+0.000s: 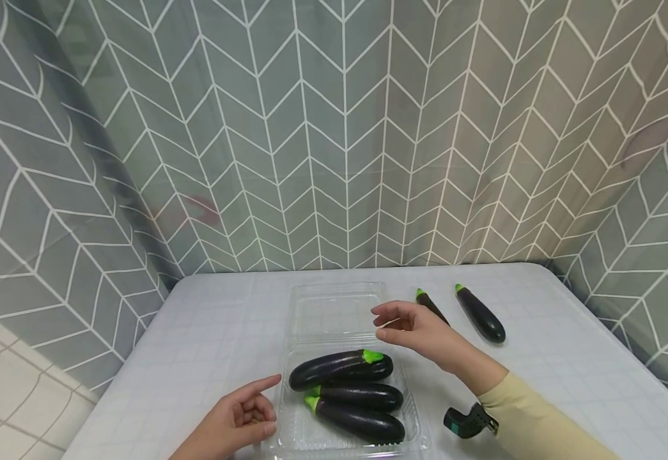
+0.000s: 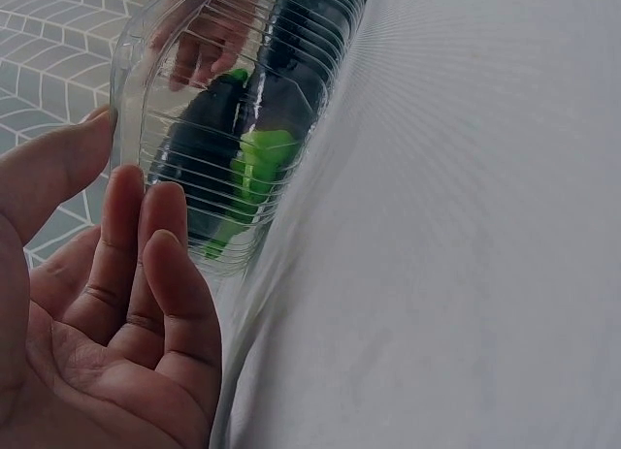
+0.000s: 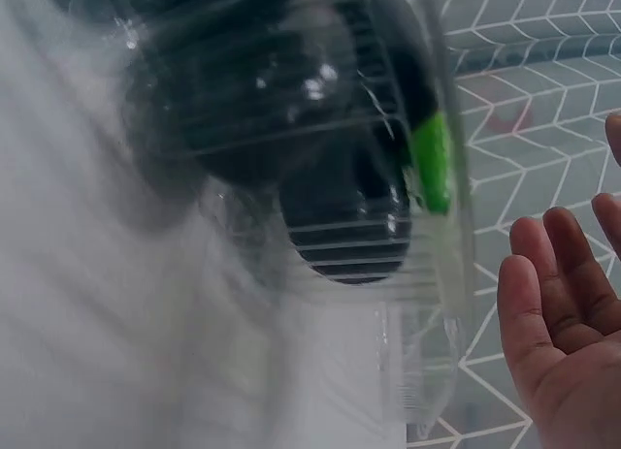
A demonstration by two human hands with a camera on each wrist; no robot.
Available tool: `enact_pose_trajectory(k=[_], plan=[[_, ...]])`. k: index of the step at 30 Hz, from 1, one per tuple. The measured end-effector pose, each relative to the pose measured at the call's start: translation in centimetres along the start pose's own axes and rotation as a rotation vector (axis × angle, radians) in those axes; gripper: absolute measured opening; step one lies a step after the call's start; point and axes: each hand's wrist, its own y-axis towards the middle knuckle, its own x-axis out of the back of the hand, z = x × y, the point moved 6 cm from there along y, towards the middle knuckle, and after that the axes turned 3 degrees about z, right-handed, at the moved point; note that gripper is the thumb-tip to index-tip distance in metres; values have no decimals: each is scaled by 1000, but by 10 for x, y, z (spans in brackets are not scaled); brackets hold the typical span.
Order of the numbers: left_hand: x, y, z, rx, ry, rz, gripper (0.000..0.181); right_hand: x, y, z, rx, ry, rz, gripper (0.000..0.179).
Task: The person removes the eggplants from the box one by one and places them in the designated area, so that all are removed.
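White table (image 1: 207,332): four eggplants (image 1: 357,418) lie in a clear box (image 1: 296,434), two others (image 1: 480,313) remain outside; left hand (image 1: 233,415) and right hand (image 1: 420,329), loosely bent, hold nothing.

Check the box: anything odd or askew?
Mildly odd: the top eggplant in the box points its stem right, while the front two eggplants point theirs left. No spill or damage visible.

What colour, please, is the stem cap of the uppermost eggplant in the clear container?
The eggplant stem cap is bright green, best seen in the head view.
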Motion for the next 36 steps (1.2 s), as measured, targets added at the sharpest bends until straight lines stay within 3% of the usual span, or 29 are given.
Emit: enact_pose_trajectory(k=[7,12,27,36], plan=[[0,0,1,13,-23,-2,76,-10,1,-5,-9,-49,10,48],[0,0,1,0,-21,8,76,-19,4,-4,22,-175,23,47],[0,0,1,-18,-13,18,76,-40,3,6,213,-536,21,44],[0,0,1,-4,-19,9,76,-56,2,11,219,-766,12,40]])
